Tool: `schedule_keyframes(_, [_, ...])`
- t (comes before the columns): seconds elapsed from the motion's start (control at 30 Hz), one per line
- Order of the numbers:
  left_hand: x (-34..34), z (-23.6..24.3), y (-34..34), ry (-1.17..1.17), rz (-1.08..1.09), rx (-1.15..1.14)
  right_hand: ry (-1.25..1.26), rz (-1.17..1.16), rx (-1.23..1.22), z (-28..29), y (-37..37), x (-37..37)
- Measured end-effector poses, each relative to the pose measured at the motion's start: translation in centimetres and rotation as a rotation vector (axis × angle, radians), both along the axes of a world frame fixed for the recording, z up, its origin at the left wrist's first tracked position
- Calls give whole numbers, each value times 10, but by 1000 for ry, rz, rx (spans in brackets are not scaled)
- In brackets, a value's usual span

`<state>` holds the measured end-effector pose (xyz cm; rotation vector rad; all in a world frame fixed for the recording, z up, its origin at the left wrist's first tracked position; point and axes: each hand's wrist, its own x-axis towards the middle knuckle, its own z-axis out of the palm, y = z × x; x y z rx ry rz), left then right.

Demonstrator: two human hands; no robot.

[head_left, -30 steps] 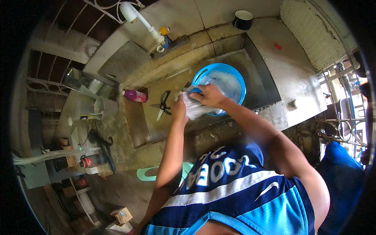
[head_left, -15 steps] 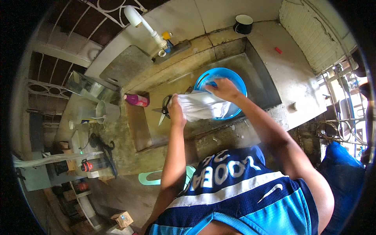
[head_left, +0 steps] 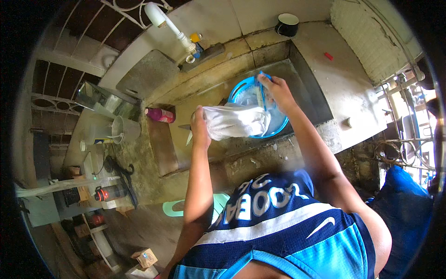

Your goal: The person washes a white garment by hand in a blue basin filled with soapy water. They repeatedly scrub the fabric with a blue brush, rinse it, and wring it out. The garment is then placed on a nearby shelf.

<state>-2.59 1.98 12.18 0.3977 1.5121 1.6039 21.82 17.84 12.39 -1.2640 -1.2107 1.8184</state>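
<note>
My left hand [head_left: 200,128] is closed on one end of a wet white cloth [head_left: 234,122]. The cloth stretches to the right, its far end over a round blue basin [head_left: 282,130] of sudsy water. In my right hand [head_left: 278,91] is a blue brush [head_left: 263,87], held upright above the basin's right side, clear of the cloth. Its lower part is hard to make out against the suds. Scissors [head_left: 189,136] lie just left of my left hand, which hides their handles. The basin stands in a concrete sink [head_left: 309,83].
A purple bottle [head_left: 160,115] lies at the sink's left end. Above the sink juts a white pipe tap [head_left: 174,30]. A dark pot [head_left: 287,25] and a small red piece [head_left: 329,56] sit on the ledge. A clear bucket [head_left: 125,130] stands at left.
My right hand has lifted away from the cloth, up and slightly right, tipping the brush upright. My left hand has shifted a little left with the cloth, now covering the scissor handles.
</note>
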Motion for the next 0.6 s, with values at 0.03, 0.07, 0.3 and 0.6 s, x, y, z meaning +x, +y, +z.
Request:
schedule_keyframes(0.03, [10, 13, 5, 98, 18, -39, 10, -42, 80, -4, 1, -1])
schedule_keyframes(0.07, [16, 21, 10, 197, 37, -77, 20, -84, 159, -12, 1, -4])
schedule_keyframes(0.3, [21, 35, 19, 343, -196, -17, -784, 330, 766, -50, -37, -35])
schedule_keyframes(0.6, [83, 184, 34, 155, -371, 475, 187, -282, 812, 85, 36, 40])
